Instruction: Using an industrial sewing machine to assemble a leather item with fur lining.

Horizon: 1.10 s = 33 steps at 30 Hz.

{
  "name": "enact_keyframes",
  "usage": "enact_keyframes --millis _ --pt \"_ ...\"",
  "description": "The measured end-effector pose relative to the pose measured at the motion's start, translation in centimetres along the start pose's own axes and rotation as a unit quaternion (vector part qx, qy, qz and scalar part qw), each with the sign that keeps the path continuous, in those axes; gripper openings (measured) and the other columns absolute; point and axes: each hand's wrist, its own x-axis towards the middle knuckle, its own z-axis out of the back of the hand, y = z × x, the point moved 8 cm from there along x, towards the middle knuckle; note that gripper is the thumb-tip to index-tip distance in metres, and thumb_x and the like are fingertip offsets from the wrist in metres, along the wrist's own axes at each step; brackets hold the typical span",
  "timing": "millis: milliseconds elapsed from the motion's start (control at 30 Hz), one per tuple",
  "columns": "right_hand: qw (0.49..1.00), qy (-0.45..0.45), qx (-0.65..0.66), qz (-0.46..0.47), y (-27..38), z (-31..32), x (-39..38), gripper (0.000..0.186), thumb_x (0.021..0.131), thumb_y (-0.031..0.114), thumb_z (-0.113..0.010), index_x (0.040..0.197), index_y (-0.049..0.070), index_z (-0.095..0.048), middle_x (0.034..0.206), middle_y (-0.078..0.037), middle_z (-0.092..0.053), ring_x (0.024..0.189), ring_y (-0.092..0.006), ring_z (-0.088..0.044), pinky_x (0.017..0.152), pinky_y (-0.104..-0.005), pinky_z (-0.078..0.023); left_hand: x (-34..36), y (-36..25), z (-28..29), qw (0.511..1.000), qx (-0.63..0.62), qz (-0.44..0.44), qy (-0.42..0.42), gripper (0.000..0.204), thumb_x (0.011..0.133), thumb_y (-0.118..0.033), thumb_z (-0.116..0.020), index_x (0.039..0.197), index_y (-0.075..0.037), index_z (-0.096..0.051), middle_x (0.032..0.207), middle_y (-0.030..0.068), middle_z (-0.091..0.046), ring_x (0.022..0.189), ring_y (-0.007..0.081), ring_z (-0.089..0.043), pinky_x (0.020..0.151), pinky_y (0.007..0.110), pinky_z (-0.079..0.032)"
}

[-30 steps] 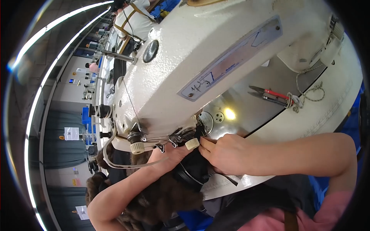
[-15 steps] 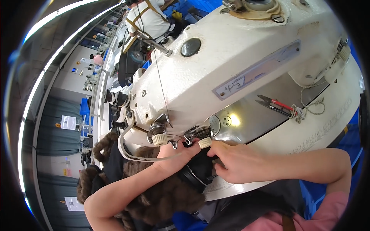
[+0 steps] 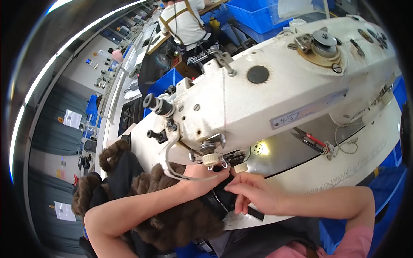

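My left hand (image 3: pixel 202 180) is closed on black fabric with a zipper (image 3: pixel 217 200) beneath the needle end of the white sewing machine (image 3: pixel 241 103), its fingertips partly hidden by tension knobs. My right hand (image 3: pixel 254 193) is beside it over the fabric, thumb and index curled together, lower fingers bent and hanging; what the pinch holds is unclear. Brown fur trim (image 3: pixel 180 219) and more dark fabric lie left of and below my hands. Red-and-black thread snips (image 3: pixel 309 142), tied with cord, lie on the metal bed plate (image 3: pixel 288 159) to the right.
A co-worker in a white top (image 3: pixel 180 21) sits beyond the machine at another station. Blue bins (image 3: pixel 251 17) stand behind, with more blue plastic (image 3: pixel 389 185) at the right. A row of machines runs along the left beside curtains (image 3: pixel 58 129).
The view has shifted, showing more of the machine top and the room. My right hand's grip has changed to curled, hanging fingers; my left stays at the needle area.
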Motion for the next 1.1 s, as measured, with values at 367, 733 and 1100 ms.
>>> enact_keyframes --millis 367,733,1100 --pt "0.919 -0.043 -0.391 -0.026 2.9 2.6 -3.9 0.025 0.096 0.018 -0.053 0.116 0.009 -0.066 0.131 -0.006 -0.061 0.068 -0.0159 -0.069 0.058 -0.0279 -0.054 0.3 -1.8 -0.6 0.996 0.075 -0.040 0.038 0.026 0.087 -0.039 -0.061 0.097 -0.021 -0.075 0.088 0.0088 -0.072 0.080 0.0251 -0.070 0.074 0.036 -0.056" --pt "0.414 -0.046 -0.804 0.425 6.6 0.8 0.0 0.009 0.067 0.013 -0.066 0.072 0.007 -0.062 0.073 -0.004 -0.051 0.054 -0.0181 -0.062 0.044 -0.0324 -0.048 -0.2 -2.7 -0.3 0.996 0.071 -0.039 0.047 0.023 0.085 -0.034 -0.060 0.095 -0.018 -0.073 0.080 0.0070 -0.070 0.073 0.0238 -0.068 0.070 0.037 -0.055" --pt "0.339 -0.038 -0.794 0.503 6.1 0.0 0.6 0.010 0.064 0.015 -0.065 0.071 0.008 -0.063 0.064 -0.004 -0.055 0.053 -0.0175 -0.061 0.043 -0.0315 -0.047 0.2 -2.1 0.1 0.992 0.017 -0.098 0.080 0.024 0.086 -0.023 -0.066 0.102 -0.005 -0.068 0.091 0.0142 -0.069 0.086 0.0305 -0.067 0.078 0.038 -0.053"
